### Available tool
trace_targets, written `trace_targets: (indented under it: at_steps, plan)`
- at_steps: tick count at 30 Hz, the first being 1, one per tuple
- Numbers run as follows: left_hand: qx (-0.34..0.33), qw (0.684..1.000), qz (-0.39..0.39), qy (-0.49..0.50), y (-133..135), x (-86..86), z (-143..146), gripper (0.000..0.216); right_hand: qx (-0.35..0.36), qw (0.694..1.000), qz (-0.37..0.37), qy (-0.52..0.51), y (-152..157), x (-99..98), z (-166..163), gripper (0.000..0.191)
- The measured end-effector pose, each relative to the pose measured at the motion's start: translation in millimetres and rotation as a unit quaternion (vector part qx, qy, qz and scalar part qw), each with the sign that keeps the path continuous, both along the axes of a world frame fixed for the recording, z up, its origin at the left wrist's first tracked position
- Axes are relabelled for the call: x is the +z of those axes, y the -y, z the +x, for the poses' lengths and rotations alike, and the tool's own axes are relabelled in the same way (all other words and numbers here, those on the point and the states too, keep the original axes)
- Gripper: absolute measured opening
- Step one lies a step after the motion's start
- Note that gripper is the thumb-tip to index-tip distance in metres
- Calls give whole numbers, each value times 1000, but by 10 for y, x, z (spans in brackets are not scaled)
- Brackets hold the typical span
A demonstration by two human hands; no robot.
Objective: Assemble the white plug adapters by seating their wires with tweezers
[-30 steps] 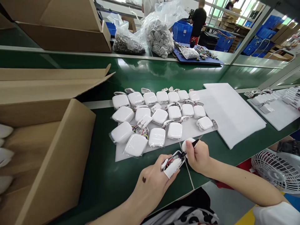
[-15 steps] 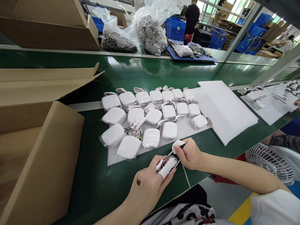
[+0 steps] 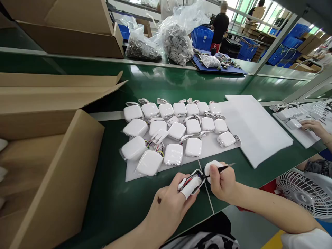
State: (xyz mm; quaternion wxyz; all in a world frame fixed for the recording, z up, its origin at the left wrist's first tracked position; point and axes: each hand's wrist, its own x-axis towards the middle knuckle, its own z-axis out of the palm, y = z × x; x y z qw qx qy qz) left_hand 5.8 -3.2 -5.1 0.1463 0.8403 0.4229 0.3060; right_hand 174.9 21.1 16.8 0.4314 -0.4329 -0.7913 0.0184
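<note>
My left hand (image 3: 169, 204) is closed round a small open white casing (image 3: 194, 177) with red and black wires inside; its index finger wears a white cot. My right hand (image 3: 222, 180) pinches thin black tweezers (image 3: 221, 168), their tip poking into the casing; its finger also wears a white cot. Both hands hover over the near edge of the green bench. Just beyond them, several white plastic casings (image 3: 173, 129), some with coloured wires showing, lie in rows on a white foam sheet (image 3: 207, 147).
An open cardboard box (image 3: 49, 152) fills the left side. A bare white foam pad (image 3: 252, 126) lies right of the casings. A co-worker's hand (image 3: 312, 126) touches parts on another foam sheet at far right. A white fan (image 3: 306, 190) stands below. Bags of parts (image 3: 176, 38) sit behind.
My hands stay together on the casing; the tweezers have tilted flatter, pointing right. A co-worker's hand has come into view at the far right.
</note>
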Motion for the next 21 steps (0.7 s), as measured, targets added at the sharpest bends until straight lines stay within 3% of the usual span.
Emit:
trace_targets:
  at_steps: [9, 17, 21]
  plan:
    - [-11, 1000, 10, 18, -14, 12, -8, 14, 55, 995, 86, -9, -65, -142, -4, 37]
    - [-5, 1000, 20, 6, -4, 7, -3, 15, 71, 997, 29, 13, -147, -50, 34, 38]
    - [2, 1000, 26, 3, -2, -3, -3, 17, 96, 994, -14, 50, -176, -102, 26, 42]
